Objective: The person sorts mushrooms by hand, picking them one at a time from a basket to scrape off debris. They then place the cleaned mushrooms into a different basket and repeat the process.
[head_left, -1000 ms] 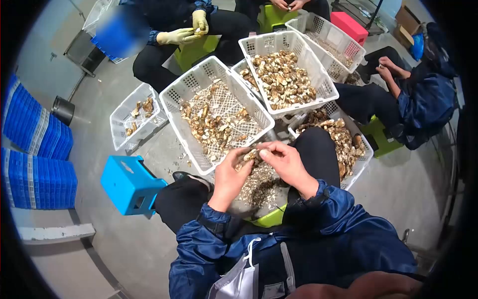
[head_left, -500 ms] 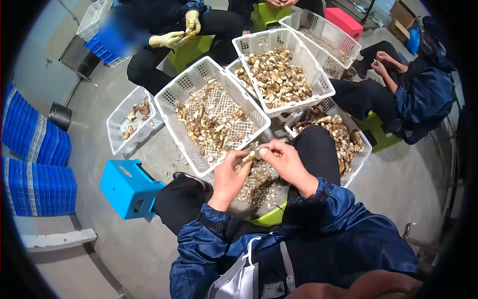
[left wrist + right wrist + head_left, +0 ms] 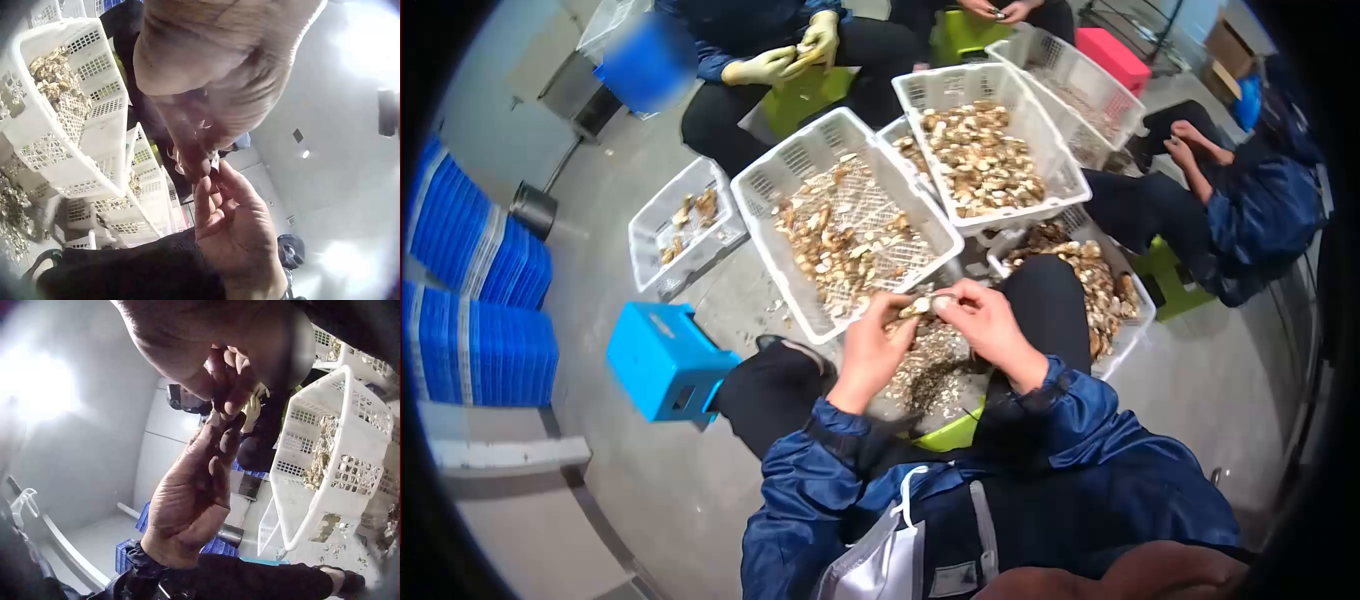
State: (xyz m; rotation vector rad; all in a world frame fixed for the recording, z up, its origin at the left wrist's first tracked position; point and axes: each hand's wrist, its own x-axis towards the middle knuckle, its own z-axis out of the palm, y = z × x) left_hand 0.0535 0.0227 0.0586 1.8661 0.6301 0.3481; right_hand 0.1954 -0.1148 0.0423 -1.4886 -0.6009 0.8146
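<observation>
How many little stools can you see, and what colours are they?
Green stools: 4
Blue stool: 1
Pink stool: 1
Total: 6

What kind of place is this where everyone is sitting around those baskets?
Probably a food-sorting workroom. People sit on low stools round white baskets of brownish pieces, likely mushrooms. Blue crates are stacked by the wall, on a bare concrete floor.
</observation>
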